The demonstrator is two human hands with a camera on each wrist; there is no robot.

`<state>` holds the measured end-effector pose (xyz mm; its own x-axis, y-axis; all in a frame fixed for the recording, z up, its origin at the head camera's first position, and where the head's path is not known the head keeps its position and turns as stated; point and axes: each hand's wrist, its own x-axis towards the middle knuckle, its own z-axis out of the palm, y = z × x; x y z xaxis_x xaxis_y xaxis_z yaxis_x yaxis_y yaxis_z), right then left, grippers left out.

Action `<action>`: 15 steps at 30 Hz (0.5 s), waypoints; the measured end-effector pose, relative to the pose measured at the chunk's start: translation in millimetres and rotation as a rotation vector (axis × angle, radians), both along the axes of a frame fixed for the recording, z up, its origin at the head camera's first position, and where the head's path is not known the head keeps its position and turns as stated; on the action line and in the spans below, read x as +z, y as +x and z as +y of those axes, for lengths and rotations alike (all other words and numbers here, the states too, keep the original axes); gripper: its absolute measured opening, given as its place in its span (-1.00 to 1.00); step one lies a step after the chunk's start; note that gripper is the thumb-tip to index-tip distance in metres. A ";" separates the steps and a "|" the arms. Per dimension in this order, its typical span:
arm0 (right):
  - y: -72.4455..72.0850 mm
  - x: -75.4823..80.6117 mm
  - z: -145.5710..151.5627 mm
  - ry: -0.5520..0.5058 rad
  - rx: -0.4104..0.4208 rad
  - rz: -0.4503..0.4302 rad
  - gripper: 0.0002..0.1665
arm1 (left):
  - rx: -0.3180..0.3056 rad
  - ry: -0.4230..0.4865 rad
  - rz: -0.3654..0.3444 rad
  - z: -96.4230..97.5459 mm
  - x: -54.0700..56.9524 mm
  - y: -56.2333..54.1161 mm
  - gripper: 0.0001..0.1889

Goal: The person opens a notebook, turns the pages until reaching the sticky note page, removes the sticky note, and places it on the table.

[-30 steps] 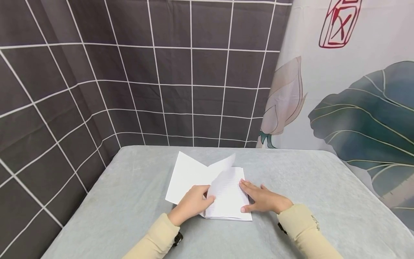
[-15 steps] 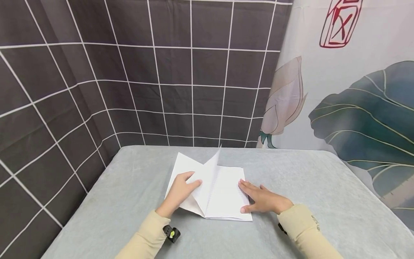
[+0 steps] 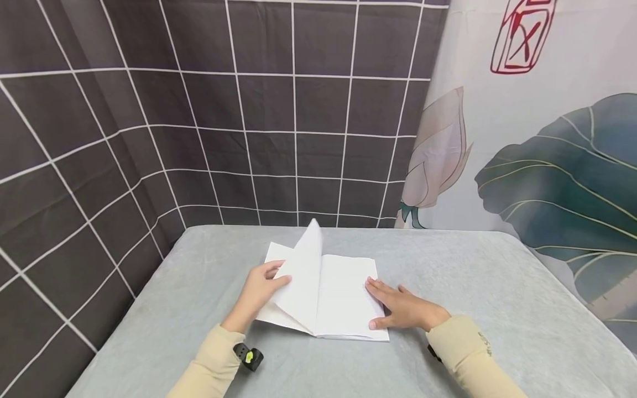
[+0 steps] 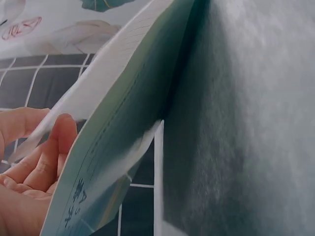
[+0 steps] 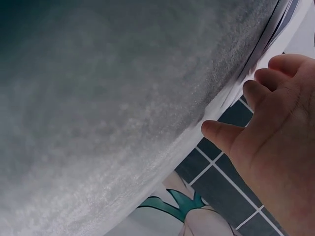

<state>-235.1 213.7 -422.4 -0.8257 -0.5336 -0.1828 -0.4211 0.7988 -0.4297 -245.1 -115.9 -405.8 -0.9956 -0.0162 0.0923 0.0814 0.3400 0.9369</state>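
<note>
A notebook [image 3: 348, 298] with white pages lies spread on the table in the head view. One raised page [image 3: 304, 271] stands up from the spine, tilted to the left. My left hand [image 3: 256, 290] pinches this page at its left edge, thumb on the near side. In the left wrist view, the curled fingers of my left hand [image 4: 37, 162] are around the white page, beside a greenish printed cover [image 4: 106, 142]. At the notebook's right edge, my right hand [image 3: 400, 307] rests with its fingers extended on the right page.
A pale grey cloth covers the table [image 3: 209, 271]. Behind it hangs a dark curtain [image 3: 264, 149] with a white grid. To the right is a light curtain [image 3: 448, 55] with a lotus print. A black band [image 3: 249, 356] sits on the left wrist.
My left hand has moved left from the middle of the notebook, and the raised page has swung from right to left with it. The right hand stays nearly still on the right page.
</note>
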 end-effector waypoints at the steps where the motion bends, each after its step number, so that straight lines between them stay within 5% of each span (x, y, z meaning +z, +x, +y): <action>1: 0.1 -0.1 -0.3 -0.004 0.005 0.004 0.19 | 0.005 0.002 -0.005 -1.7 -0.9 -1.4 -0.54; 15: -1.2 -0.3 -7.0 -0.034 0.100 0.031 0.14 | 0.071 -0.040 -0.071 -25.0 -6.9 -18.1 -0.52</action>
